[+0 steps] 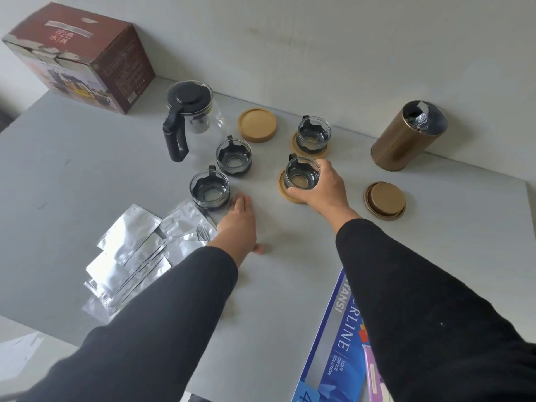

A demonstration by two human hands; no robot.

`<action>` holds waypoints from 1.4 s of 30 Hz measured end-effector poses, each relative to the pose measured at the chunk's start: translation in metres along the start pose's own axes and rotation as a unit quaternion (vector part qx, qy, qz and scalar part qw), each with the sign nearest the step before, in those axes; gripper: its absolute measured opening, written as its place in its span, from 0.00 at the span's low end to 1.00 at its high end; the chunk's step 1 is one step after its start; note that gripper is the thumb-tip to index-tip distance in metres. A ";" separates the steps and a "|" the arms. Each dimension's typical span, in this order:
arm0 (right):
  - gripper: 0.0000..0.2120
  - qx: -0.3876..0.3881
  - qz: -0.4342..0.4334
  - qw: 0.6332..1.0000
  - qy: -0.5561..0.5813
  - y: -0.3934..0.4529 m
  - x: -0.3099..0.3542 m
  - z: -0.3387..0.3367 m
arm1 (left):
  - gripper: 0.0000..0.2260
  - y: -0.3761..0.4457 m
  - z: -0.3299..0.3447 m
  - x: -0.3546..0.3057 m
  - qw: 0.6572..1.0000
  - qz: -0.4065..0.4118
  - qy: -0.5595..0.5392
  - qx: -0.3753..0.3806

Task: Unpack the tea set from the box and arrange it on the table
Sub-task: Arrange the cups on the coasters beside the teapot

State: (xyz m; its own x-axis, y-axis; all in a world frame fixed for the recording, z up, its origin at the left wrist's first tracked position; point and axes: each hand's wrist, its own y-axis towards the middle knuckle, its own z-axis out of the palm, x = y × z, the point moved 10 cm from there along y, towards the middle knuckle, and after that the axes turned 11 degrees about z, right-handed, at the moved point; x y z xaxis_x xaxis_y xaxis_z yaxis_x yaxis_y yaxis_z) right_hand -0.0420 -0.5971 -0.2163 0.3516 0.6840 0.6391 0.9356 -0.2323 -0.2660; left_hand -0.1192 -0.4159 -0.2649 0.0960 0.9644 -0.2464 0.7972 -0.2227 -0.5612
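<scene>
My right hand (324,188) grips a glass cup (301,173) that sits on a cork coaster (283,189). A second cup (313,133) stands on its own coaster behind it. Two more cups stand on bare table: one (233,154) by the glass teapot (193,117), the other (209,190) nearer me. My left hand (239,220) lies flat with fingers together, right beside that nearer cup and touching nothing I can see. A stack of spare coasters (257,125) sits beside the teapot. The brown tea-set box (78,56) stands closed at the back left.
Several silver foil sachets (130,256) lie spread at the left front. A bronze canister (409,137) stands open at the back right, its lid (385,200) lying upside down in front. A blue printed box (339,343) lies at the table's near right edge. A wall runs behind.
</scene>
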 end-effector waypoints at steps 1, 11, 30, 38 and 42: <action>0.42 0.005 0.001 1.000 -0.003 -0.001 0.000 -0.001 | 0.57 0.000 -0.001 0.000 1.000 0.002 -0.002 -0.002; 0.41 -0.048 -0.046 0.996 -0.067 -0.023 0.050 -0.036 | 0.32 -0.040 -0.030 -0.011 0.973 0.147 -0.093 -0.152; 0.39 -0.035 0.034 0.993 -0.104 -0.027 0.148 0.091 | 0.37 -0.025 -0.081 0.176 0.984 0.023 -0.070 -0.165; 0.36 -0.054 0.120 0.985 -0.113 -0.006 0.140 0.103 | 0.41 0.011 -0.061 0.184 0.993 0.032 -0.041 -0.103; 0.32 -0.066 0.134 0.983 -0.107 -0.005 0.143 0.100 | 0.41 0.013 -0.059 0.184 0.995 0.025 -0.039 -0.086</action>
State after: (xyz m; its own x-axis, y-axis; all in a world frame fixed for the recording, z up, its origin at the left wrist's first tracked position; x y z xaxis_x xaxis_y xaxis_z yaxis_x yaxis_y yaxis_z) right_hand 0.0005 -0.4287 -0.1957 0.5842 0.7125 0.3886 0.8114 -0.5023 -0.2989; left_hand -0.0561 -0.2326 -0.2709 0.0961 0.9375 -0.3344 0.8833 -0.2352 -0.4055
